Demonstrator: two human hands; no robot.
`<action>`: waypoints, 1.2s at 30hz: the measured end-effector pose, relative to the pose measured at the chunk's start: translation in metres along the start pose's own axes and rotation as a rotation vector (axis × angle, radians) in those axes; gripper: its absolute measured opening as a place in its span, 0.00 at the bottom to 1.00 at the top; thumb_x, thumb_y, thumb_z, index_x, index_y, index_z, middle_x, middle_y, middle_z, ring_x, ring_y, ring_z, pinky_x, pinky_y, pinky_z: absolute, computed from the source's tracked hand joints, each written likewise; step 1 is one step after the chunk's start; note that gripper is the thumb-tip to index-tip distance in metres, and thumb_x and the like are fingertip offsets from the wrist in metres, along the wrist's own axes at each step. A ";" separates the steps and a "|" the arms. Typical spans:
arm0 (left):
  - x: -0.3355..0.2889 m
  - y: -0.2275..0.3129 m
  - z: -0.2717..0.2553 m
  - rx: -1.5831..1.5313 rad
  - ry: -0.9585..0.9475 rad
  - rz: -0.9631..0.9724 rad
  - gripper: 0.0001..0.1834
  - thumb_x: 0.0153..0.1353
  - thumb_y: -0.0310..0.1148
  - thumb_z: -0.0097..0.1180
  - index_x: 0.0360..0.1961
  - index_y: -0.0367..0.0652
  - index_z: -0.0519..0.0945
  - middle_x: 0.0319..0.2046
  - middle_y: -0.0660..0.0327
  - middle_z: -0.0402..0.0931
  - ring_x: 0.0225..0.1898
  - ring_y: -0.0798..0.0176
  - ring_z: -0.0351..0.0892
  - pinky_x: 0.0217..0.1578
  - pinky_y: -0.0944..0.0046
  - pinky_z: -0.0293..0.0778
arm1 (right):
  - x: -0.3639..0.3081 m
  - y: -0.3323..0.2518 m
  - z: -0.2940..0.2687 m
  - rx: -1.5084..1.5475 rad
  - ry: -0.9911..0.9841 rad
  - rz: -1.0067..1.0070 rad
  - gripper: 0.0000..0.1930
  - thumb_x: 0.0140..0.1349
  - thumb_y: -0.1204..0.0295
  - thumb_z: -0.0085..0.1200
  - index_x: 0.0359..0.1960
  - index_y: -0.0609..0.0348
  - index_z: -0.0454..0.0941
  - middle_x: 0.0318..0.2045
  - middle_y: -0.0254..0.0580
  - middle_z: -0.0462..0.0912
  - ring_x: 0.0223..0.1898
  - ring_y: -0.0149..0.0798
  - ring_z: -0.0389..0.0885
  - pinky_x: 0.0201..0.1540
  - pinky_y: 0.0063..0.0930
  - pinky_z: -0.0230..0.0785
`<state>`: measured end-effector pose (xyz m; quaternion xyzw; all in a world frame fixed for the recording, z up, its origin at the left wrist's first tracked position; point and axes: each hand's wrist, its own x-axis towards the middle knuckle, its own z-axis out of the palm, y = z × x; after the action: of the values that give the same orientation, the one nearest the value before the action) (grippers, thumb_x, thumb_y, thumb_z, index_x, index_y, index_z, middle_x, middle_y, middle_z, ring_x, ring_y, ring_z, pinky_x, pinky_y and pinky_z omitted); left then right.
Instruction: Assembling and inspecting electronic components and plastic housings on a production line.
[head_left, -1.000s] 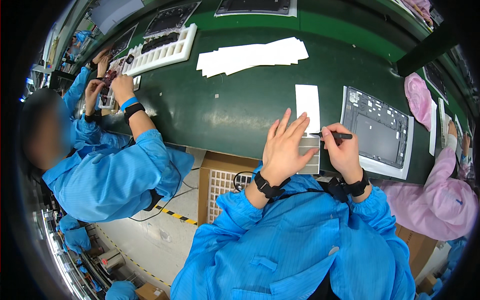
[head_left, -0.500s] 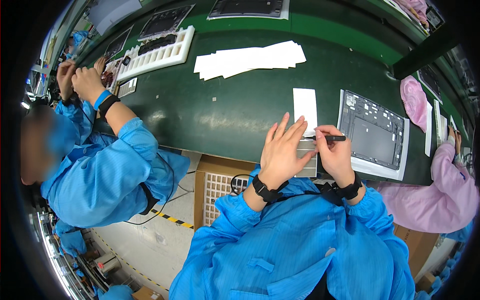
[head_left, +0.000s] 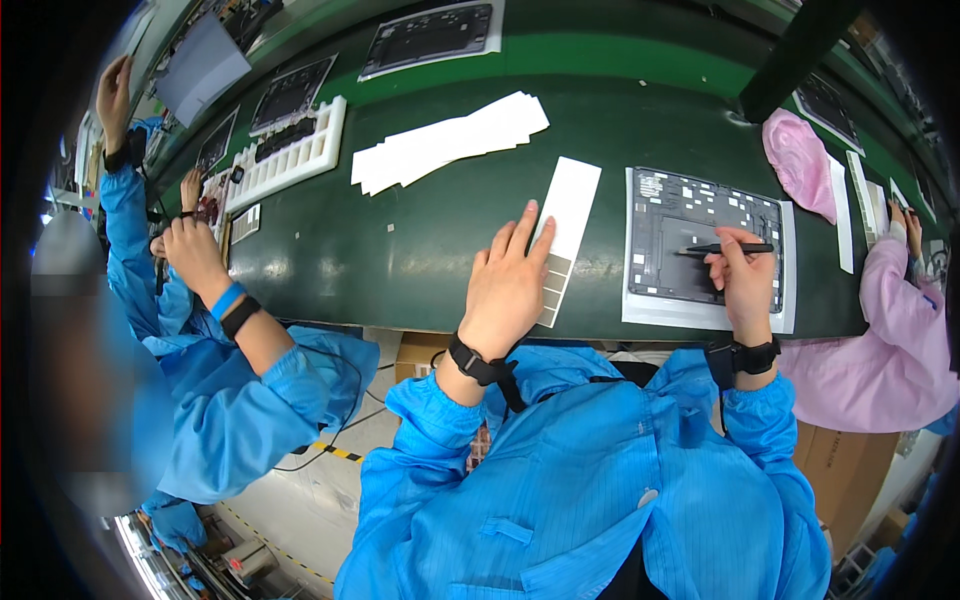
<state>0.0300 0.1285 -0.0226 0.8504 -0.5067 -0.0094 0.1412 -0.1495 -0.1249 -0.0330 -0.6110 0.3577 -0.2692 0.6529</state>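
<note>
The label strip, white at its upper end and grey and sectioned at its lower end, is lying slanted on the green tabletop, near the edge facing the person. The left hand is resting palm down over the strip's left side, its fingers extended and slightly parted, pressing against it and gripping nothing. The right hand is closing its thumb and fingers around a slim black tool, which is pointing leftward over the dark panel; whether the tip is touching the panel, I cannot tell. The panel is lying on a white sheet, to the right of the strip and well apart from it. Beyond the left hand, overlapping white sheets are fanning across the tabletop, and a white slotted tray is sitting farther left. A pink cloth is lying beyond the panel's right side. A co-worker in blue sleeves is sitting at the left.
</note>
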 end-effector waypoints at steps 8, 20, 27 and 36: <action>0.012 0.075 0.029 -0.256 0.064 0.059 0.26 0.59 0.33 0.58 0.58 0.34 0.72 0.58 0.49 0.70 0.59 0.46 0.69 0.57 0.51 0.68 | -0.018 0.020 0.046 -0.007 -0.177 -0.108 0.09 0.67 0.75 0.53 0.43 0.68 0.79 0.21 0.39 0.80 0.19 0.24 0.76 0.23 0.17 0.68; 0.010 0.082 0.035 -0.160 0.083 0.090 0.26 0.59 0.34 0.58 0.58 0.36 0.72 0.58 0.53 0.72 0.60 0.49 0.69 0.55 0.52 0.68 | -0.021 0.022 0.046 -0.262 -0.124 -0.338 0.07 0.63 0.75 0.54 0.38 0.66 0.81 0.18 0.38 0.79 0.18 0.25 0.73 0.22 0.22 0.64; 0.017 0.093 0.034 -0.094 0.083 0.101 0.27 0.57 0.33 0.57 0.58 0.35 0.73 0.55 0.50 0.71 0.58 0.48 0.70 0.53 0.53 0.68 | -0.021 0.017 0.049 -0.334 -0.111 -0.446 0.06 0.63 0.75 0.54 0.37 0.65 0.80 0.21 0.41 0.80 0.19 0.28 0.74 0.23 0.24 0.65; 0.015 0.096 0.030 -0.066 0.096 0.088 0.27 0.55 0.31 0.57 0.58 0.34 0.73 0.57 0.49 0.68 0.58 0.48 0.66 0.52 0.53 0.67 | -0.011 0.024 0.039 0.107 -0.005 -0.191 0.09 0.68 0.70 0.52 0.37 0.64 0.77 0.23 0.39 0.80 0.19 0.24 0.72 0.22 0.18 0.64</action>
<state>-0.0502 0.0655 -0.0252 0.8215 -0.5359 0.0207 0.1934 -0.1275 -0.0897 -0.0557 -0.6074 0.2813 -0.3472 0.6568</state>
